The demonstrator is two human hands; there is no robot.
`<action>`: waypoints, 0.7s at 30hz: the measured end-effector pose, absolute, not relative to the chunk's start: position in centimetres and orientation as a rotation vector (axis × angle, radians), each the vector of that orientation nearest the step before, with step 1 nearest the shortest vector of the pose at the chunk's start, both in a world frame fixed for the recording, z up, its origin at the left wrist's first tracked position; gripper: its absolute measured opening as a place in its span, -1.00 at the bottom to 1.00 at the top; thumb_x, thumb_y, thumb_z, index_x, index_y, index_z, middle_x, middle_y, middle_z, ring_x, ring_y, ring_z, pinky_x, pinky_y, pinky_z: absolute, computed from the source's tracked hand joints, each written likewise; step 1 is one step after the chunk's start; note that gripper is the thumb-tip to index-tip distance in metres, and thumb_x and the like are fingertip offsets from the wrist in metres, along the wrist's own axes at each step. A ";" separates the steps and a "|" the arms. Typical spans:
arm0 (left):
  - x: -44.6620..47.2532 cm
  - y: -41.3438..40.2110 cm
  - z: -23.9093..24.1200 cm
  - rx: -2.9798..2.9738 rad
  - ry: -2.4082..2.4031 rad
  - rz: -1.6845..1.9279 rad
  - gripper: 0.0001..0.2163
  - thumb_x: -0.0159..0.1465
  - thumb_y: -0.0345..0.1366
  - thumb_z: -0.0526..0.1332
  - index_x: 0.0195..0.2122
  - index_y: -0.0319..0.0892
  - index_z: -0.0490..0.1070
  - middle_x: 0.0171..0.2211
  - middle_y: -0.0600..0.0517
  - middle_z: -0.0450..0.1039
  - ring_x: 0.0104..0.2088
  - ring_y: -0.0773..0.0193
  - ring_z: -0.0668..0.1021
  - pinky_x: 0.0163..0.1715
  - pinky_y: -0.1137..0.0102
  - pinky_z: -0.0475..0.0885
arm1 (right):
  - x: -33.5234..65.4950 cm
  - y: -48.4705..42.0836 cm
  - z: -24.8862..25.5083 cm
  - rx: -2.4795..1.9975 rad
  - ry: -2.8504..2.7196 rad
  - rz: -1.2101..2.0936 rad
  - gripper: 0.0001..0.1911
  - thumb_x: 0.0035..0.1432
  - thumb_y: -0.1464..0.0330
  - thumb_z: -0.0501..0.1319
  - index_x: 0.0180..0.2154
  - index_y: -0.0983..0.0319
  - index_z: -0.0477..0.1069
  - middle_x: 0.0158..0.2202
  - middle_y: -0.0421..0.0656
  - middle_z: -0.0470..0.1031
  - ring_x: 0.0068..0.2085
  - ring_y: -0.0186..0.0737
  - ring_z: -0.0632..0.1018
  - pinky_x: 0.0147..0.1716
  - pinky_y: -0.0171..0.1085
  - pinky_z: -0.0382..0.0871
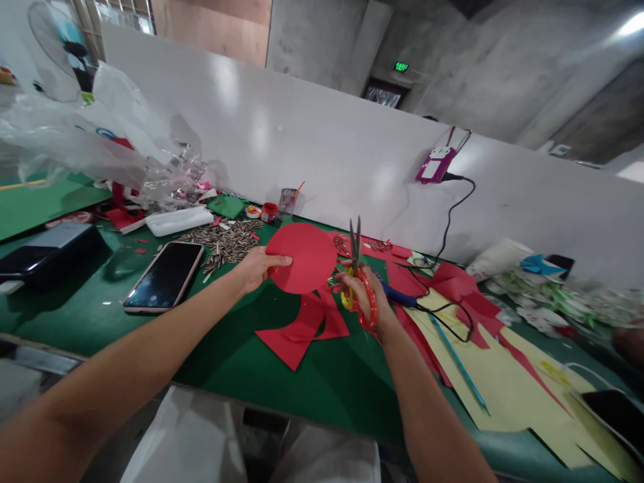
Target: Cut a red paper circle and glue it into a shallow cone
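Red disc (303, 257) (scraps (296, 332), 1 jar (269, 213) nearby)

1. A phone (164, 276) lay face up on my left.
2. Past it I saw seeds (221, 241), a jar (270, 213) and a cup (288, 199).
3. A bag (75, 137) sat near a fan (53, 50).
4. A purple box (433, 168) hung on the partition (332, 147) facing me.
5. Beyond, a sign (401, 66) glowed green.
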State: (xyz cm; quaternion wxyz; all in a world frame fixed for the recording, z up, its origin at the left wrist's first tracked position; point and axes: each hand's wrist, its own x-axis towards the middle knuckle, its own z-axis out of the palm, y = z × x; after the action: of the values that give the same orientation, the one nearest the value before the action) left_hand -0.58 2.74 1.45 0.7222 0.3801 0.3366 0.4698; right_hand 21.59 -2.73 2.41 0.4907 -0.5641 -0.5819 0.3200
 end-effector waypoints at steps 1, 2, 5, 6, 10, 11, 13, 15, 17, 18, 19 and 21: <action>-0.6 2.7 1.5 0.841 0.744 1.038 -0.65 -0.26 -0.38 0.45 -0.38 -0.30 0.52 -0.42 -0.08 0.56 -0.39 0.15 0.57 -0.34 0.33 0.48 | 21.5 -2.8 2.5 -1.351 -1.400 0.809 -0.60 -0.05 0.13 0.21 -0.18 0.20 0.31 -0.42 -0.18 0.46 -0.48 -0.26 0.46 -0.52 -0.28 0.33; -0.5 2.6 1.5 0.843 0.745 1.038 -0.65 -0.26 -0.38 0.45 -0.37 -0.30 0.52 -0.41 -0.09 0.57 -0.39 0.15 0.57 -0.34 0.32 0.48 | 21.4 -2.8 2.6 -1.338 -1.383 0.835 -0.60 -0.06 0.14 0.22 -0.18 0.20 0.32 -0.42 -0.18 0.47 -0.49 -0.26 0.46 -0.54 -0.29 0.32; -0.4 2.6 1.4 0.846 0.729 1.035 -0.65 -0.23 -0.39 0.44 -0.35 -0.29 0.52 -0.37 -0.10 0.57 -0.37 0.15 0.58 -0.32 0.32 0.48 | 21.2 -2.9 2.8 -1.296 -1.312 0.897 -0.59 -0.05 0.10 0.23 -0.19 0.20 0.34 -0.47 -0.20 0.45 -0.56 -0.32 0.41 -0.63 -0.33 0.23; -0.4 2.5 1.3 0.845 0.721 1.034 -0.65 -0.22 -0.39 0.44 -0.34 -0.29 0.52 -0.36 -0.10 0.57 -0.36 0.14 0.58 -0.31 0.33 0.49 | 21.3 -2.9 2.8 -1.276 -1.284 0.912 -0.58 -0.04 0.09 0.23 -0.19 0.20 0.34 -0.48 -0.21 0.44 -0.59 -0.34 0.38 -0.64 -0.34 0.21; 0.0 2.3 1.1 0.842 0.697 1.028 -0.64 -0.20 -0.39 0.44 -0.31 -0.28 0.51 -0.34 -0.10 0.57 -0.34 0.12 0.59 -0.31 0.33 0.49 | 21.8 -2.6 2.9 -1.200 -1.166 0.963 -0.58 -0.04 0.07 0.23 -0.21 0.19 0.33 -0.48 -0.22 0.44 -0.60 -0.37 0.39 -0.63 -0.35 0.22; 0.1 2.3 1.1 0.836 0.693 1.026 -0.64 -0.20 -0.39 0.44 -0.31 -0.29 0.51 -0.34 -0.11 0.57 -0.34 0.12 0.59 -0.31 0.33 0.50 | 21.9 -2.5 2.9 -1.189 -1.135 0.973 -0.58 -0.05 0.07 0.23 -0.21 0.20 0.33 -0.47 -0.22 0.45 -0.59 -0.36 0.40 -0.64 -0.36 0.23; 0.3 2.2 1.1 0.792 0.699 1.031 -0.65 -0.21 -0.41 0.44 -0.33 -0.30 0.51 -0.37 -0.10 0.57 -0.37 0.13 0.59 -0.34 0.34 0.51 | 22.2 -2.3 2.9 -1.173 -1.080 0.993 -0.56 -0.07 0.06 0.25 -0.23 0.22 0.32 -0.48 -0.20 0.45 -0.59 -0.34 0.41 -0.65 -0.36 0.24; 0.6 2.1 1.1 0.717 0.720 1.055 -0.67 -0.21 -0.44 0.43 -0.36 -0.31 0.50 -0.41 -0.08 0.57 -0.42 0.15 0.59 -0.38 0.34 0.52 | 22.3 -2.2 3.0 -1.161 -1.034 1.019 -0.56 -0.09 0.06 0.26 -0.26 0.23 0.32 -0.49 -0.18 0.45 -0.59 -0.33 0.42 -0.67 -0.36 0.24; 0.8 2.0 1.0 0.656 0.748 1.094 -0.71 -0.19 -0.46 0.41 -0.38 -0.30 0.49 -0.44 -0.05 0.57 -0.46 0.18 0.58 -0.43 0.35 0.52 | 22.1 -2.1 3.0 -1.154 -0.999 1.050 -0.57 -0.11 0.05 0.27 -0.29 0.22 0.32 -0.49 -0.17 0.46 -0.58 -0.31 0.45 -0.67 -0.35 0.26; 1.0 1.9 1.0 0.639 0.760 1.117 -0.73 -0.17 -0.46 0.40 -0.39 -0.29 0.49 -0.45 -0.03 0.56 -0.48 0.20 0.58 -0.45 0.36 0.52 | 21.9 -2.1 3.0 -1.151 -0.986 1.064 -0.57 -0.11 0.06 0.29 -0.29 0.21 0.31 -0.47 -0.16 0.47 -0.56 -0.29 0.47 -0.65 -0.35 0.29; 1.1 1.9 1.0 0.630 0.766 1.140 -0.75 -0.15 -0.46 0.39 -0.39 -0.28 0.48 -0.45 -0.01 0.56 -0.48 0.22 0.57 -0.46 0.37 0.52 | 21.8 -2.2 3.0 -1.148 -0.976 1.073 -0.57 -0.13 0.07 0.30 -0.29 0.19 0.31 -0.46 -0.17 0.48 -0.54 -0.27 0.49 -0.63 -0.33 0.32; 1.4 1.7 0.9 0.625 0.772 1.178 -0.77 -0.11 -0.45 0.37 -0.38 -0.26 0.48 -0.45 0.03 0.56 -0.48 0.25 0.57 -0.46 0.40 0.52 | 21.3 -2.3 2.8 -1.139 -0.975 1.078 -0.56 -0.17 0.10 0.34 -0.28 0.17 0.30 -0.44 -0.18 0.49 -0.50 -0.23 0.53 -0.58 -0.30 0.37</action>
State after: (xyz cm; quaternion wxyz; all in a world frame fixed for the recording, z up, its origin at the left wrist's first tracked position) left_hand 1.44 1.73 0.86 0.7176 0.2824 0.3488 0.5326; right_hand 21.25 -2.30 2.83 0.6031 -0.4919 -0.4213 0.4656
